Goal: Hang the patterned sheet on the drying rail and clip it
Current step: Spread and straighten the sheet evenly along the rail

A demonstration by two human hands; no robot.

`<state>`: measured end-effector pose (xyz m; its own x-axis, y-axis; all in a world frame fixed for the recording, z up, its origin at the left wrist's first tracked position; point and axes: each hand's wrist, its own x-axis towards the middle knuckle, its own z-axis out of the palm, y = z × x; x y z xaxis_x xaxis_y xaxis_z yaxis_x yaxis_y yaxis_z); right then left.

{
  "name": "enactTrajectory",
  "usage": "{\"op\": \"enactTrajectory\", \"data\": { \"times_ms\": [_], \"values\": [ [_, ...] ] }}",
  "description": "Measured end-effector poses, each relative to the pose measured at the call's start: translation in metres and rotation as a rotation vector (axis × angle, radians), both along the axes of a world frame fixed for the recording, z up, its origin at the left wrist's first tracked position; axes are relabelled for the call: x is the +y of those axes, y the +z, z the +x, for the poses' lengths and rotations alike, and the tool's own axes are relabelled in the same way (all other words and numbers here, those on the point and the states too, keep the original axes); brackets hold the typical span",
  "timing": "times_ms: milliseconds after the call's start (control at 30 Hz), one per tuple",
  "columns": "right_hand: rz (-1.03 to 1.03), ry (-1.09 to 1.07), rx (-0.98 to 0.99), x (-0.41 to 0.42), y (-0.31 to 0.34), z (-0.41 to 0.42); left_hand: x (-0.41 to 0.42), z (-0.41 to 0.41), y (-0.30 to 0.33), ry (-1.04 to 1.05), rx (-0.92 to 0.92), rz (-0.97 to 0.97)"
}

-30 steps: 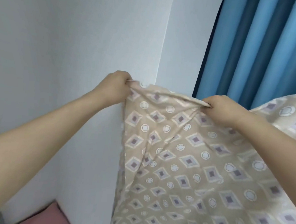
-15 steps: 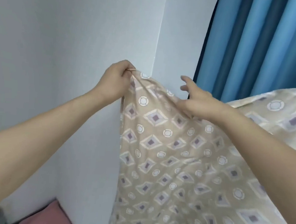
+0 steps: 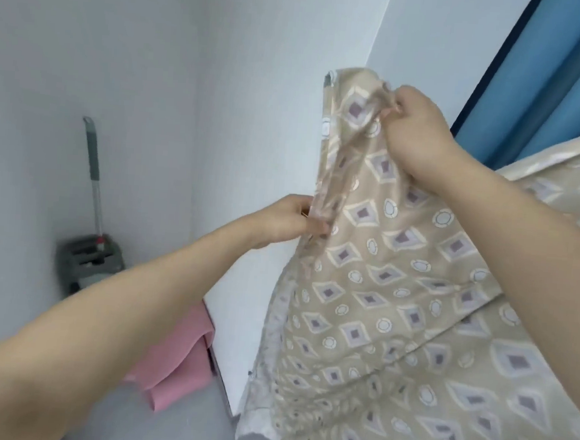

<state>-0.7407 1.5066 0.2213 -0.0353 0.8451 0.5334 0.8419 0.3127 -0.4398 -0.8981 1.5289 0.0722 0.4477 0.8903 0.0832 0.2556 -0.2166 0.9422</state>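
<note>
The patterned sheet (image 3: pixel 372 294) is beige with purple diamonds and white rings. It hangs down the right half of the view, its top left corner draped over something hidden beneath the cloth. My right hand (image 3: pixel 416 132) pinches the sheet's upper edge near that corner. My left hand (image 3: pixel 290 221) grips the sheet's left side edge lower down, with a folded strip of cloth stretched between the two hands. No rail or clip is visible.
A white wall corner (image 3: pixel 269 149) stands just behind the sheet. Blue curtains (image 3: pixel 549 76) hang at the upper right. A mop with a grey bucket (image 3: pixel 88 260) stands at the left wall. A pink cloth (image 3: pixel 175 366) lies on the grey floor.
My left hand has dropped from the top corner to the side edge. My right hand has closed on the upper edge. The view has tilted down and left, revealing the mop and floor.
</note>
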Motion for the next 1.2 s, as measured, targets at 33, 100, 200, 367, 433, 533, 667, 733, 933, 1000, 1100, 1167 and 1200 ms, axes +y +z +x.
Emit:
{"op": "enactTrajectory", "data": {
  "times_ms": [33,100,200,367,433,533,667,733,933,1000,1100,1167,1200],
  "values": [
    [-0.003,0.01,0.076,-0.004,-0.004,0.004,-0.006,0.01,-0.02,0.021,0.025,-0.028],
    [-0.05,0.032,0.175,-0.013,-0.012,0.01,-0.019,0.032,-0.05,0.077,-0.036,-0.056],
    [-0.063,0.129,0.177,-0.029,-0.021,0.019,-0.035,0.058,-0.073,0.344,-0.271,-0.103],
    [0.222,0.002,-0.204,-0.047,-0.027,0.048,-0.045,0.063,-0.076,0.696,-0.251,0.037],
    [0.282,-0.081,-0.208,-0.045,-0.027,0.059,-0.049,0.052,-0.074,0.723,-0.115,0.258],
    [0.263,-0.108,-0.138,-0.04,-0.029,0.068,-0.051,0.035,-0.074,0.545,0.316,0.443],
    [0.193,-0.051,-0.236,-0.037,-0.048,0.063,-0.034,0.018,-0.081,0.59,0.641,0.355],
    [0.197,-0.043,-0.214,-0.034,-0.054,0.057,-0.03,0.012,-0.079,0.662,0.518,0.241],
    [0.038,0.12,-0.432,-0.03,-0.054,0.055,-0.018,0.017,-0.071,0.653,0.253,-0.045],
    [0.07,0.055,-0.651,-0.036,-0.048,0.063,-0.013,0.033,-0.056,0.677,0.003,-0.092],
    [0.329,-0.14,-0.841,-0.045,-0.021,0.086,-0.008,0.067,-0.016,0.813,-0.034,0.11],
    [0.445,-0.273,-0.937,-0.053,0.002,0.101,-0.011,0.087,0.02,0.836,-0.053,0.338],
    [0.481,-0.336,-0.965,-0.057,0.014,0.109,-0.012,0.097,0.038,0.795,-0.094,0.44]
  ]
}}
